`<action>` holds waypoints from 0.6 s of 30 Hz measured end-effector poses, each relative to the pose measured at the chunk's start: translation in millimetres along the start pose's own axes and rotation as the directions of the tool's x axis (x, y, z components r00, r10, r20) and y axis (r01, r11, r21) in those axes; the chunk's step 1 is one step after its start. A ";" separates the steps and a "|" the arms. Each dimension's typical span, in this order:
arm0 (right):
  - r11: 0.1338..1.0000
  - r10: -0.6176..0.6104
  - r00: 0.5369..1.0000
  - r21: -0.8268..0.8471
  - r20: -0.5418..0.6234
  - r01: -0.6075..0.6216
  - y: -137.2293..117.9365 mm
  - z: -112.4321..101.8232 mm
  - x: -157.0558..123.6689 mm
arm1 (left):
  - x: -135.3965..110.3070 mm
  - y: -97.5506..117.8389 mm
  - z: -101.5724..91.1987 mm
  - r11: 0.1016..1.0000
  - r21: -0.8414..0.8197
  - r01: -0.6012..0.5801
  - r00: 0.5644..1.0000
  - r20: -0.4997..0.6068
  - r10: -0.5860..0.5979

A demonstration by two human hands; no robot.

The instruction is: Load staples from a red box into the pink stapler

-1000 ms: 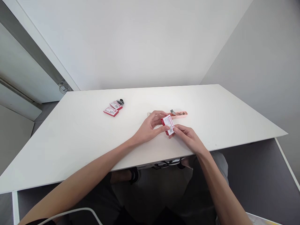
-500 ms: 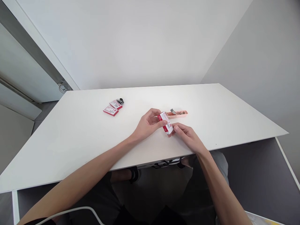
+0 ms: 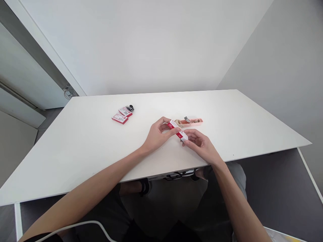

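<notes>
The left hand (image 3: 158, 135) clamps one red-and-white box (image 3: 182, 135) over the desk (image 3: 227, 127), midway along its front edge; the right hand (image 3: 202, 144) is at its end, grip unclear. Two more boxes (image 3: 119, 118) lie toward the back-left corner. One pink tray (image 3: 195, 124) holds metal pieces (image 3: 186, 119).

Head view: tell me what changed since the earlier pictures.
The held box has been turned: its broad labelled face showed before, now a narrow side does. More of the pink tray shows behind it. The left hand keeps its grip; the right hand stays at its near end; the other two boxes lie as before.
</notes>
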State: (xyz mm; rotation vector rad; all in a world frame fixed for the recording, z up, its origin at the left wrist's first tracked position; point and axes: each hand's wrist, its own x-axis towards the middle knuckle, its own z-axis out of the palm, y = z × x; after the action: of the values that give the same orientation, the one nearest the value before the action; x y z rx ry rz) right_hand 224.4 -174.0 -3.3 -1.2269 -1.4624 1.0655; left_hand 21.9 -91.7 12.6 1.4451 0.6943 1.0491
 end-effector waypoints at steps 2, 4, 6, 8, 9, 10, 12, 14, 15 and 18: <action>1.000 0.001 1.000 0.012 -0.017 -0.001 -0.4 0.1 -0.3 | -0.2 0.2 0.1 1.000 0.013 0.000 1.000 -0.009 0.001; 1.000 0.000 1.000 0.026 -0.029 0.001 -0.6 0.1 -0.3 | -0.5 0.1 0.0 1.000 0.019 0.000 1.000 -0.015 0.000; 0.999 -0.002 0.999 0.032 -0.032 0.003 -0.6 0.1 -0.3 | -0.7 0.1 0.0 1.000 0.025 -0.006 1.000 -0.023 0.007; 1.000 -0.001 0.999 0.029 -0.039 0.002 -0.5 0.0 -0.1 | -0.8 0.0 0.2 1.000 0.023 -0.013 0.999 -0.031 0.014; 1.000 0.001 0.999 0.026 -0.045 0.000 -0.3 0.0 0.0 | -0.8 0.0 0.3 1.000 0.020 -0.014 0.999 -0.033 0.015; 1.000 0.004 0.999 0.024 -0.051 -0.003 -0.2 0.0 0.2 | -0.8 0.0 0.4 1.000 0.017 -0.013 0.999 -0.035 0.014; 1.000 0.010 0.998 0.024 -0.059 -0.008 0.4 0.0 0.4 | -0.8 -0.2 0.4 1.000 0.011 -0.010 0.999 -0.038 0.010; 0.999 0.010 0.998 0.031 -0.063 -0.008 1.6 -0.1 0.7 | -0.8 -0.6 0.2 1.000 0.000 -0.002 0.999 -0.033 0.002; 0.999 0.008 0.998 0.034 -0.068 -0.005 2.3 -0.2 0.9 | -0.8 -0.9 0.0 1.000 -0.010 0.004 1.000 -0.025 -0.004; 0.999 -0.008 0.996 0.041 -0.087 0.012 4.8 -0.5 1.6 | -0.6 -1.9 -0.5 0.999 -0.048 0.022 1.000 0.006 -0.022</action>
State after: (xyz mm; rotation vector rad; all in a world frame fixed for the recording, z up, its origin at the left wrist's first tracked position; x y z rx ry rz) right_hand 225.7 -171.8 -7.7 -1.2206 -1.3726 1.0181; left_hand 21.6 -91.7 10.5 1.3960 0.6753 1.0379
